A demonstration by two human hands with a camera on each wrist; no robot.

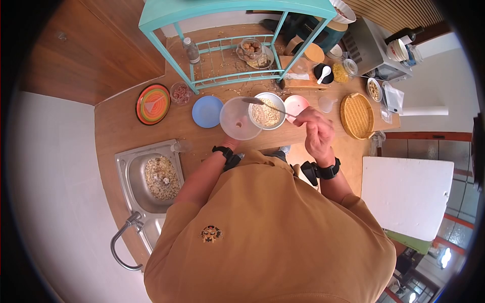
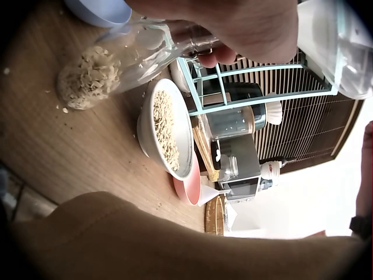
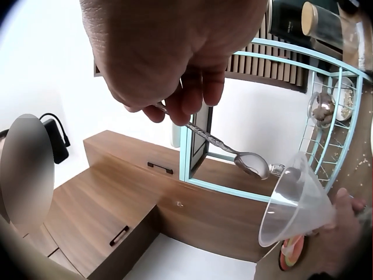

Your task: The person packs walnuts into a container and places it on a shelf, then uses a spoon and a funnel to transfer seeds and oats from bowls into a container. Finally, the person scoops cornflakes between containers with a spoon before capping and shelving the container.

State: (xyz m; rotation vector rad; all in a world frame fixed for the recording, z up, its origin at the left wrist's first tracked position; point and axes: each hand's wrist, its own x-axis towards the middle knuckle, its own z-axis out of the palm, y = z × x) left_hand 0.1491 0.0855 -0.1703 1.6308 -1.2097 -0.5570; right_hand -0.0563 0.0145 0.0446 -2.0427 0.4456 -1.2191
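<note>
My left hand [image 2: 245,26] grips the neck of a clear glass bottle [image 2: 137,52], which has pale flakes [image 2: 90,76] at its bottom. A wide translucent funnel [image 1: 241,123] sits over the bottle's mouth and hides most of the bottle in the head view. With curled fingers, my right hand [image 1: 317,134] pinches the handle of a metal spoon [image 3: 215,140]. The spoon's bowl is tipped at the funnel's rim in the head view. Right beside the funnel stands a white bowl [image 2: 147,131] of pale oat-like flakes [image 1: 271,113].
A blue bowl [image 1: 207,111] stands left of the funnel, a pink bowl [image 1: 294,105] to the right. Further right are a small funnel [image 1: 327,104] and a wicker basket [image 1: 357,116]. A turquoise rack [image 1: 232,83] rises behind; a sink [image 1: 134,174] lies at left.
</note>
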